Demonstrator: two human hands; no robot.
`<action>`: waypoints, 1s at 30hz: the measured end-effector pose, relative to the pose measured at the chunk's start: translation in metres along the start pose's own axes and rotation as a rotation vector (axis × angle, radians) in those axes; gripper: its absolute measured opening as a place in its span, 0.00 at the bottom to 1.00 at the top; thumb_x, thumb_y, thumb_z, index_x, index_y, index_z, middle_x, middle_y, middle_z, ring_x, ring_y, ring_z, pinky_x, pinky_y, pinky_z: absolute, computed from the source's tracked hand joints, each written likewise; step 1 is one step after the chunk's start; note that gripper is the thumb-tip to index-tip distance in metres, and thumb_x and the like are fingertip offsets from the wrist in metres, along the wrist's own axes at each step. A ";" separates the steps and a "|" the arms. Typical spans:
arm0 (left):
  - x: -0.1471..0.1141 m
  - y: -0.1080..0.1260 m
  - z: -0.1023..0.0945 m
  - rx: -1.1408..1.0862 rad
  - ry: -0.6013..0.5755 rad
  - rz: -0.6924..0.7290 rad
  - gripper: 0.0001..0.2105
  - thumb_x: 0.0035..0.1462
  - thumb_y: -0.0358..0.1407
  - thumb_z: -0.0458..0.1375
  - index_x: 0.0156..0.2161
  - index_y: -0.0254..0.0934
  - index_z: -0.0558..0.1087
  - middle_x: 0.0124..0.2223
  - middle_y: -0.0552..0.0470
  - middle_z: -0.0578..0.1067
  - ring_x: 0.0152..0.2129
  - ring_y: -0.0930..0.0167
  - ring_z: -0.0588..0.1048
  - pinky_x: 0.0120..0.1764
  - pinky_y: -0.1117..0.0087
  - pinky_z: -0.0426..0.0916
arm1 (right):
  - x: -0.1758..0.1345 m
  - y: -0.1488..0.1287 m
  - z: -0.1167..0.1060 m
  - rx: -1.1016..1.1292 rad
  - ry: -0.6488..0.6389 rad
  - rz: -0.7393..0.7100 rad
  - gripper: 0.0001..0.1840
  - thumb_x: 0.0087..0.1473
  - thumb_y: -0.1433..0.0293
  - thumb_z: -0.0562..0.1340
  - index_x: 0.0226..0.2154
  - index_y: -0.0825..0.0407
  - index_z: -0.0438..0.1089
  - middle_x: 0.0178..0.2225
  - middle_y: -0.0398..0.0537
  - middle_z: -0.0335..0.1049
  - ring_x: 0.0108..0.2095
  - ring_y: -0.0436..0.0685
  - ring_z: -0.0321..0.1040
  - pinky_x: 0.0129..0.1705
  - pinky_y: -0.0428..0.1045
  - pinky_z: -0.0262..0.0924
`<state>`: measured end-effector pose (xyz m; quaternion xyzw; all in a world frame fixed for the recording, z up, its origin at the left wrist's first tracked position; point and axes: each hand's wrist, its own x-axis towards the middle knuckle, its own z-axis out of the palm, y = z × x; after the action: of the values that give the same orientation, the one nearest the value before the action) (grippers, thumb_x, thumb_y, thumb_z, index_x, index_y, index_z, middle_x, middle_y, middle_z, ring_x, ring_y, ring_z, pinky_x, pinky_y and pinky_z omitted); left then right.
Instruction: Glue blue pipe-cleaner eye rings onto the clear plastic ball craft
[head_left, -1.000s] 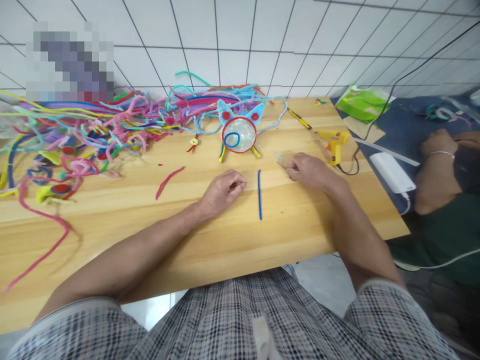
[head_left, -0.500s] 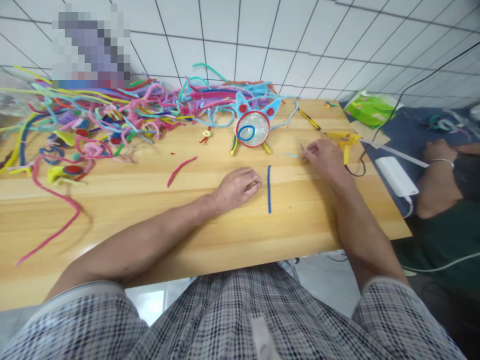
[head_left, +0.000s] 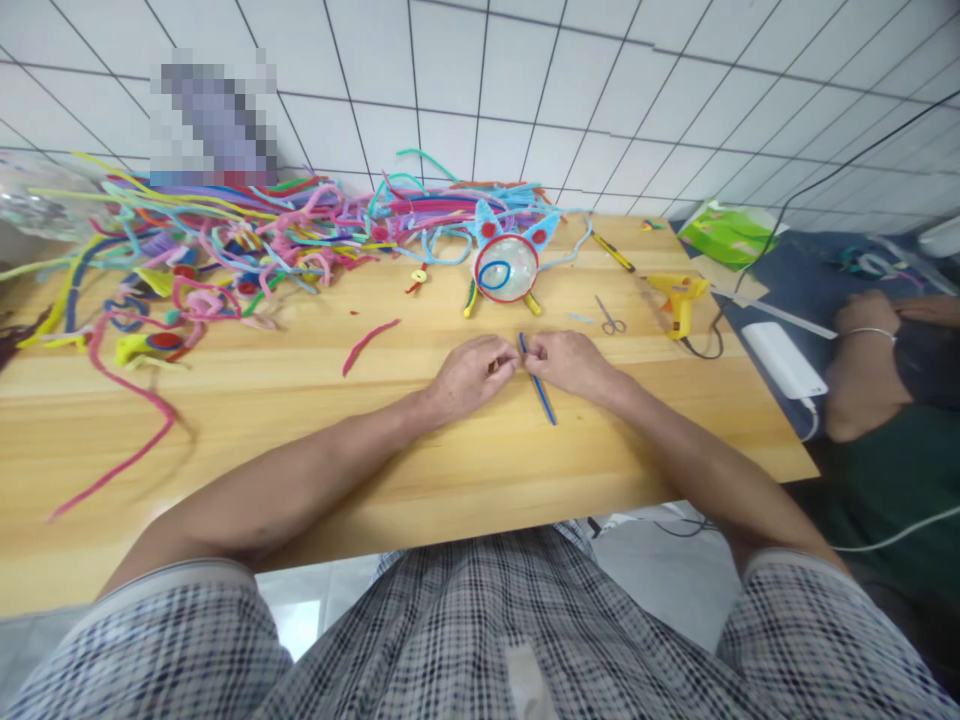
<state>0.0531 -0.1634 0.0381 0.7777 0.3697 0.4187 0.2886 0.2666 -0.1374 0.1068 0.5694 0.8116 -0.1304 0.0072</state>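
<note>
Pinching at the upper end of the blue stem [head_left: 545, 400], the right hand [head_left: 562, 362] has just come over from the scissors [head_left: 613, 322]; 0.5 s ago it was out by them, now they lie loose on the wood beside a light-blue scrap [head_left: 579, 317]. Stem has swung from near straight to a slant, so I read it as gripped, with cutting set aside and handling under way. Right fingers narrow, closed over that end; lower end runs toward the table's near edge. Left hand [head_left: 472, 375] sits just beside, fingers curled nearly to a fist; can't tell if anything is inside. Stem is between the 2 hands and the near edge, slightly right of center. Behind it stands a red-rimmed figure [head_left: 517, 250] with 2 blue ears, 2 legs and a blue ring on its front, untouched. Surface: pale wooden table [head_left: 450, 490], big tangle of colored stems [head_left: 300, 235] at back left, 1 short red stem [head_left: 367, 345] left of the hands, yellow knife [head_left: 613, 252] and yellow glue gun [head_left: 677, 300] to the right. Room: white tiled wall [head_left: 450, 60] behind, green packet [head_left: 724, 232], white box [head_left: 784, 358] and a co-worker's arm [head_left: 866, 370] at far right.
</note>
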 end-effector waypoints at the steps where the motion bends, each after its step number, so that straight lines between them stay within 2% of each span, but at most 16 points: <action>1: 0.001 0.001 0.000 -0.042 0.044 -0.047 0.05 0.70 0.31 0.62 0.40 0.39 0.80 0.37 0.51 0.82 0.33 0.68 0.76 0.41 0.67 0.70 | -0.001 0.000 0.000 0.063 0.043 -0.028 0.08 0.64 0.71 0.65 0.32 0.47 0.76 0.35 0.50 0.86 0.36 0.60 0.78 0.38 0.51 0.58; 3: 0.003 0.002 -0.001 -0.161 0.149 -0.169 0.05 0.72 0.36 0.63 0.43 0.38 0.80 0.37 0.52 0.82 0.33 0.69 0.76 0.41 0.68 0.71 | -0.003 0.001 0.000 0.203 0.133 -0.112 0.05 0.62 0.72 0.64 0.33 0.47 0.73 0.32 0.47 0.82 0.33 0.58 0.74 0.38 0.51 0.58; 5: 0.005 0.004 -0.003 -0.310 0.203 -0.273 0.10 0.73 0.44 0.65 0.43 0.38 0.80 0.35 0.53 0.80 0.31 0.70 0.74 0.38 0.69 0.70 | -0.006 0.001 0.003 0.329 0.177 -0.205 0.04 0.61 0.71 0.64 0.33 0.46 0.69 0.29 0.43 0.77 0.30 0.55 0.69 0.37 0.50 0.56; 8: 0.008 0.006 -0.005 -0.492 0.156 -0.329 0.21 0.70 0.56 0.68 0.37 0.38 0.78 0.29 0.57 0.73 0.25 0.72 0.68 0.31 0.70 0.65 | -0.008 -0.001 0.011 0.531 0.146 -0.294 0.07 0.60 0.66 0.64 0.33 0.44 0.65 0.26 0.37 0.69 0.28 0.53 0.64 0.36 0.49 0.54; 10: 0.010 0.006 -0.005 -0.569 0.147 -0.353 0.26 0.66 0.60 0.71 0.34 0.39 0.76 0.27 0.58 0.72 0.22 0.75 0.65 0.28 0.71 0.63 | -0.007 0.000 0.017 0.737 0.075 -0.299 0.08 0.59 0.63 0.66 0.34 0.44 0.66 0.25 0.35 0.66 0.27 0.52 0.62 0.34 0.49 0.55; 13: 0.013 0.003 -0.006 -0.643 0.275 -0.413 0.27 0.60 0.61 0.75 0.35 0.40 0.74 0.28 0.58 0.77 0.19 0.77 0.65 0.24 0.72 0.62 | -0.005 0.006 0.019 1.129 -0.109 -0.251 0.15 0.55 0.58 0.73 0.41 0.45 0.72 0.27 0.35 0.71 0.27 0.52 0.66 0.34 0.48 0.62; 15: 0.014 0.001 -0.007 -0.650 0.378 -0.432 0.27 0.59 0.61 0.76 0.36 0.41 0.73 0.28 0.58 0.79 0.18 0.77 0.66 0.23 0.73 0.64 | -0.003 0.012 0.017 1.373 -0.177 -0.195 0.20 0.53 0.55 0.76 0.42 0.47 0.77 0.29 0.39 0.76 0.28 0.53 0.71 0.35 0.49 0.67; 19: 0.016 0.000 -0.011 -0.612 0.429 -0.425 0.25 0.59 0.58 0.77 0.35 0.41 0.73 0.27 0.57 0.78 0.18 0.77 0.67 0.24 0.73 0.66 | -0.002 0.020 0.014 1.725 -0.107 -0.099 0.22 0.49 0.52 0.77 0.42 0.48 0.82 0.35 0.47 0.84 0.33 0.56 0.78 0.39 0.52 0.74; 22: 0.015 0.000 -0.011 -0.580 0.413 -0.431 0.24 0.59 0.57 0.76 0.35 0.41 0.73 0.26 0.58 0.78 0.18 0.76 0.67 0.24 0.73 0.65 | 0.000 0.020 0.018 1.736 0.009 -0.040 0.22 0.47 0.55 0.80 0.42 0.46 0.82 0.37 0.45 0.85 0.34 0.55 0.78 0.41 0.52 0.75; 27: 0.011 -0.002 -0.007 -0.511 0.370 -0.428 0.20 0.59 0.53 0.75 0.35 0.41 0.75 0.25 0.58 0.76 0.19 0.76 0.66 0.25 0.73 0.64 | 0.007 0.020 0.028 1.634 0.260 0.050 0.25 0.48 0.48 0.84 0.37 0.44 0.79 0.32 0.39 0.78 0.29 0.50 0.72 0.32 0.48 0.69; 30: 0.009 -0.002 -0.006 -0.460 0.351 -0.421 0.18 0.60 0.50 0.73 0.33 0.41 0.75 0.25 0.58 0.75 0.20 0.76 0.66 0.26 0.72 0.63 | 0.009 0.025 0.027 1.631 0.350 0.070 0.26 0.48 0.49 0.85 0.39 0.43 0.78 0.38 0.39 0.82 0.31 0.49 0.75 0.31 0.46 0.69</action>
<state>0.0509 -0.1543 0.0436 0.5153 0.4618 0.5494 0.4683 0.2830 -0.1268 0.0739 0.4329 0.4337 -0.5867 -0.5295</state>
